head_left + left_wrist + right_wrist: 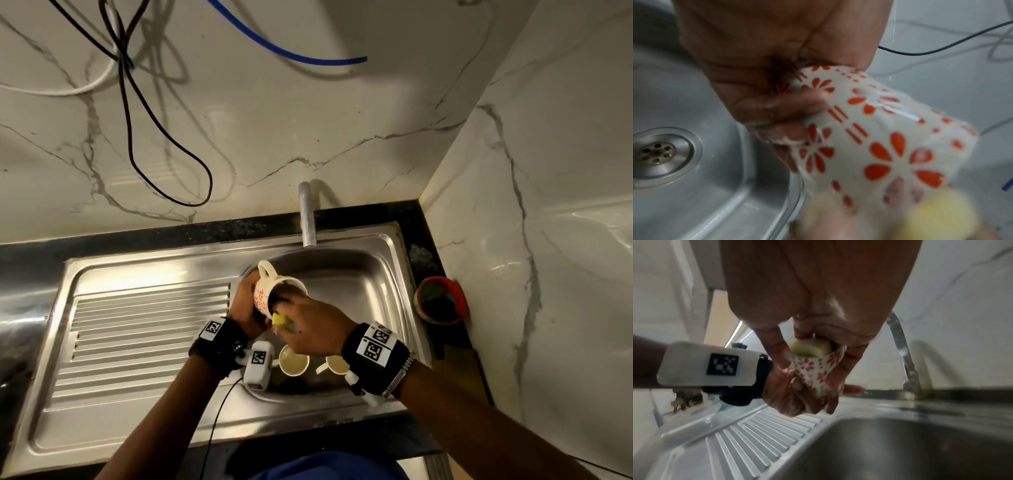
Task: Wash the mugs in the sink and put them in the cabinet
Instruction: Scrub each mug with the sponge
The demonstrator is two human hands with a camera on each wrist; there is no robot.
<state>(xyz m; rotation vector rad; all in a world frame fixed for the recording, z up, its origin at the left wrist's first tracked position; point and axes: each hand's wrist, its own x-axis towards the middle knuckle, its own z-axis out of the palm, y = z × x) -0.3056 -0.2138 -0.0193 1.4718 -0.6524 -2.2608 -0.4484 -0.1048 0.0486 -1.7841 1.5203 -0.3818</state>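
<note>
Over the steel sink point(363, 274) my left hand point(248, 301) grips a white mug with red flowers point(265, 291), tilted on its side with the handle up. The mug's wet, soapy wall point(879, 146) fills the left wrist view, my left fingers point(781, 104) curled round its base. My right hand point(308, 329) holds a yellow sponge point(280, 319) at the mug's mouth. In the right wrist view the sponge point(809, 348) sits pressed into the mug's opening point(813, 368). Two more white mugs point(294, 359) point(337, 364) stand upright in the basin below my wrists.
The tap point(307, 216) stands behind the basin and no stream shows from it. A ribbed draining board point(147, 335) lies to the left. A red and green pot point(442, 305) sits on the dark counter at the right wall. The drain point(657, 154) lies below the mug.
</note>
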